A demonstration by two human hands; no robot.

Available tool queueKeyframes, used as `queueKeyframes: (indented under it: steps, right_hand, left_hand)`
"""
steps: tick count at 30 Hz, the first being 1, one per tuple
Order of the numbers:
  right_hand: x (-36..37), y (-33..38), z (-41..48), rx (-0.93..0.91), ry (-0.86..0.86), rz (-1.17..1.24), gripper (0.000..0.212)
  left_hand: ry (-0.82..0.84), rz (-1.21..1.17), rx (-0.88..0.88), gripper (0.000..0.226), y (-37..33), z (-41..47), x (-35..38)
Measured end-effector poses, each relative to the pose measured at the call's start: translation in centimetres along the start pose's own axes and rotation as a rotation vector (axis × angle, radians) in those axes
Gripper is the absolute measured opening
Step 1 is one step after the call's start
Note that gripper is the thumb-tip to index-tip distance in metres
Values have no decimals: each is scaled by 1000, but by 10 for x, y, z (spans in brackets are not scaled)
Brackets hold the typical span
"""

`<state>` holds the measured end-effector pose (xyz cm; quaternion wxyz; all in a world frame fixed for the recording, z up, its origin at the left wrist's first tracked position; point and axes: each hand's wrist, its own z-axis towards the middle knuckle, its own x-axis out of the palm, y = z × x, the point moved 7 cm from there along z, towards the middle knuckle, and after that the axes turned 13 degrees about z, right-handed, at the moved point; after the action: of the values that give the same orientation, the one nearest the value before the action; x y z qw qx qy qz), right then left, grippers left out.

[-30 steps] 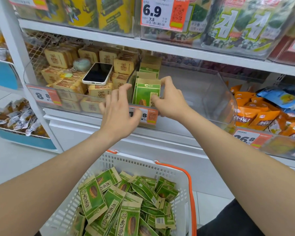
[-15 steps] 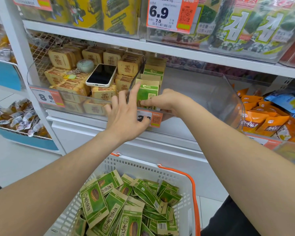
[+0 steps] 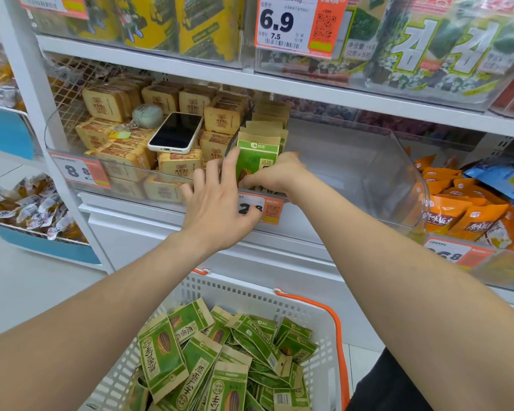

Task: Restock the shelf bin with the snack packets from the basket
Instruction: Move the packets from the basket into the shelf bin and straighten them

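A clear shelf bin (image 3: 368, 173) holds a row of green snack packets standing upright along its left wall. My right hand (image 3: 279, 173) reaches over the bin's front lip, and its curled fingers grip the lower part of the front packet (image 3: 257, 155). My left hand (image 3: 217, 206) is spread flat with straight fingers against the bin's front, its fingertips at the packet's left edge by the divider. Below, a white basket (image 3: 250, 289) with orange handles holds several loose green packets (image 3: 220, 357).
A phone (image 3: 175, 132) lies on brown packets in the neighbouring bin to the left. Orange packets (image 3: 457, 209) fill the bin on the right. A price tag (image 3: 260, 207) hangs on the bin's front. The shelf above (image 3: 309, 90) overhangs the bin.
My right hand moved from the packet's right side to its lower front and pushed it down into the row. My left hand stayed at the bin's front. The camera came closer.
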<state>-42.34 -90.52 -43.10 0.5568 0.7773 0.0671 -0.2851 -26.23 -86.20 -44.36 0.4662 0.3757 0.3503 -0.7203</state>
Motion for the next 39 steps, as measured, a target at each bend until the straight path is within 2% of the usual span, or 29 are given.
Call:
queueKeyframes:
  steps: [2, 3, 5, 8, 10, 12, 15, 19, 20, 23, 27, 29, 33, 34, 36, 37, 39]
  right_hand:
    - [4, 1, 0, 51, 27, -69, 150]
    - [9, 1, 2, 52, 73, -42, 153]
    - [14, -1, 12, 28, 119, 69, 132]
    - [10, 0, 9, -60, 73, 171, 72]
    - [6, 4, 6, -120, 30, 203, 53]
    - [8, 4, 6, -113, 93, 213, 50]
    - [5, 1, 2, -2, 230, 194, 48]
    - [-5, 4, -1, 14, 210, 275, 78]
    - [-4, 4, -1, 0, 222, 260, 78]
    - [-1, 3, -9, -25, 236, 205, 60]
    - [-13, 5, -21, -70, 188, 85, 19]
    - [-21, 8, -28, -112, 125, 49, 13]
    - [-34, 12, -42, -244, -97, -119, 26]
    - [-39, 16, -48, -327, -185, -189, 26]
    - [-41, 29, -64, -587, -318, -313, 13]
    - [-38, 33, -73, -715, -332, -333, 11]
    - [-28, 36, -91, -878, -279, -284, 17]
  left_hand:
    - [-3, -2, 4, 104, 0, 0, -1]
    - [-5, 0, 5, 104, 0, 0, -1]
    - [-8, 6, 5, 104, 0, 0, 0]
    - [-16, 7, 5, 104, -1, -1, 1]
    - [-23, 5, 1, 104, -2, -1, 1]
    - [-27, 19, 2, 103, -4, -3, 2]
    - [-28, 63, 23, 99, -8, -5, 2]
    - [-15, 92, 48, 92, -7, -5, 2]
    - [-10, 94, 49, 90, -7, -5, 2]
    - [-7, 92, 52, 79, -6, -6, 1]
    - [-23, 102, 79, 70, -7, -11, -1]
    - [-48, 116, 96, 67, -7, -13, -5]
    - [-222, 186, 195, 53, -7, -24, -15]
    - [-295, 196, 245, 47, -7, -28, -18]
    - [-377, 208, 398, 32, -10, -37, -17]
    - [-350, 207, 492, 26, -12, -42, -11]
    - [-156, 172, 648, 16, -15, -52, 11]
